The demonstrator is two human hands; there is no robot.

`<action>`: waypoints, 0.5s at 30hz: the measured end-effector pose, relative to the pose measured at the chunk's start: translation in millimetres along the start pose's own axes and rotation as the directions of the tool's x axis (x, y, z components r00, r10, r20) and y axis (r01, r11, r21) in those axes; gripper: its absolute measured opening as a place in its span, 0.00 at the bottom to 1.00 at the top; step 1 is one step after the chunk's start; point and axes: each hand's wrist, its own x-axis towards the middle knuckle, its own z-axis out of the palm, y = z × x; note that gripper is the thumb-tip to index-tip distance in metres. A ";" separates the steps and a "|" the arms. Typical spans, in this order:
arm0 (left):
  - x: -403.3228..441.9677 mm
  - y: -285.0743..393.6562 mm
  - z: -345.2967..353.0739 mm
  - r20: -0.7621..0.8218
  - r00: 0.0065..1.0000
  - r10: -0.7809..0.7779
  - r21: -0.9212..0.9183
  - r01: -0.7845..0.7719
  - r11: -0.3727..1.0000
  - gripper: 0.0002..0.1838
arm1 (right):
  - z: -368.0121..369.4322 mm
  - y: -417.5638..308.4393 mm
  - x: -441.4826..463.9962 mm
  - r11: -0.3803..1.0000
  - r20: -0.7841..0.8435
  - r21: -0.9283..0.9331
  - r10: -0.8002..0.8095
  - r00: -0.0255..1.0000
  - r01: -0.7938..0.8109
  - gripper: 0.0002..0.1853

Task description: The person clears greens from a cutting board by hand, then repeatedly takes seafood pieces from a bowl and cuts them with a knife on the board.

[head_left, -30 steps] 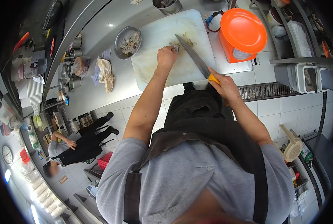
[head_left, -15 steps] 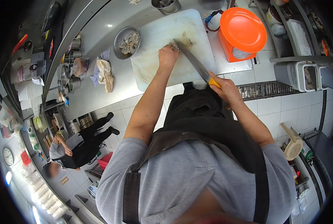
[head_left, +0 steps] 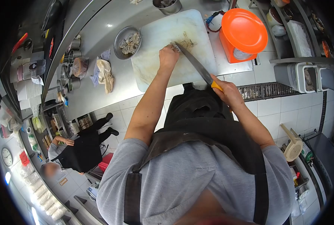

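My right hand (head_left: 228,91) is wrapped round the yellow handle of a long knife (head_left: 197,65). The knife's tip reaches the fingers of my left hand (head_left: 168,57), over the white cutting board (head_left: 155,69). My left hand is closed on a small greyish piece, perhaps a shrimp, mostly hidden by the fingers. Thin brownish scraps (head_left: 187,42) lie on the board just right of the blade tip. A metal bowl (head_left: 117,48) holding several greyish pieces stands against the board's left edge.
An orange scale (head_left: 231,50) with a round top stands right of the board. Behind the board is a metal pot (head_left: 170,9). Cloths (head_left: 105,75) lie left on the steel counter (head_left: 88,99). A person (head_left: 79,150) in a dark apron is at the lower left.
The knife tip has moved left from the scraps to my left fingers, and my right hand has shifted slightly down. The person at the lower left has changed posture.
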 end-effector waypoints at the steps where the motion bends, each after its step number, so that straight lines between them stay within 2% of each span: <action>1: -0.1 -0.6 -0.1 -0.003 1.000 0.001 0.015 -0.001 1.000 0.19 | -0.1 3.1 1.8 1.000 -0.032 -0.016 0.005 0.999 -0.005 0.30; 6: -0.9 -1.2 0.6 -0.025 0.999 0.031 0.002 -0.031 1.000 0.19 | -10.4 2.7 9.8 0.999 -0.122 -0.017 0.037 0.992 -0.039 0.31; 8: -0.6 -1.6 0.6 -0.011 1.000 0.025 -0.002 -0.025 1.000 0.19 | -11.3 0.7 10.8 0.999 -0.057 0.025 -0.025 0.998 0.026 0.30; 12: 2.1 -10.2 7.3 -0.030 0.999 0.035 -0.021 -0.035 0.999 0.20 | -15.1 -1.7 13.6 1.000 0.032 -0.026 0.010 0.999 -0.009 0.29; 14: -0.1 -12.6 6.1 -0.048 0.997 0.058 -0.007 -0.058 0.998 0.20 | -23.7 -3.9 18.5 0.998 -0.049 0.048 0.030 0.998 -0.028 0.29; 15: -0.1 -8.8 4.2 -0.032 0.999 0.028 -0.002 -0.028 1.000 0.22 | -22.8 3.4 22.1 1.000 -0.088 0.027 -0.012 0.996 0.015 0.30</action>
